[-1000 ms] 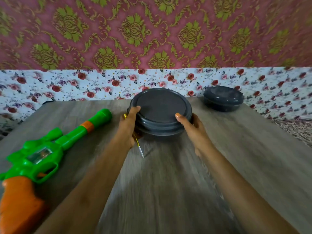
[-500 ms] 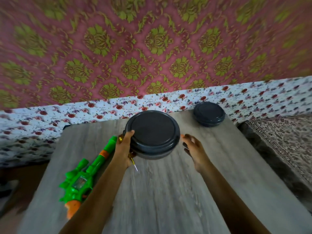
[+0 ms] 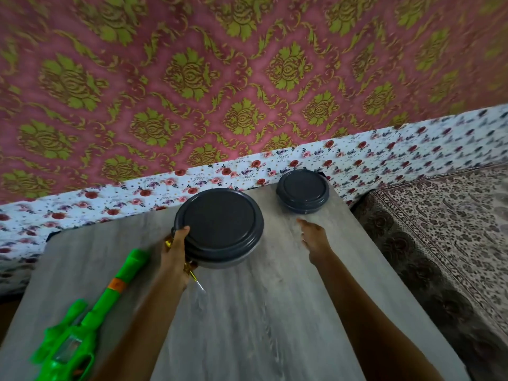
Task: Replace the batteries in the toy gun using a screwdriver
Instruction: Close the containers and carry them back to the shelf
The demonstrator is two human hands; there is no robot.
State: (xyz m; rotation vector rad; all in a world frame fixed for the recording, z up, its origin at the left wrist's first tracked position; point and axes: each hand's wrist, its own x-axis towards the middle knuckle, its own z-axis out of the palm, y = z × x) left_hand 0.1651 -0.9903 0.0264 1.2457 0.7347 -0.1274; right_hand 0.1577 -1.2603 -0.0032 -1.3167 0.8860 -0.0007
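Left hand grips large dark-grey round plastic container and yellow screwdriver.
Right hand, fingers straight, holds nothing, right of that container.

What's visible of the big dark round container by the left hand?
The container is round, dark grey, plastic-looking, its flat lid closed with a raised rim and ridged side bands. It is over the far middle of the table; resting or lifted, I cannot tell. The left hand grips its left edge, thumb on the lid rim, also holding a screwdriver.
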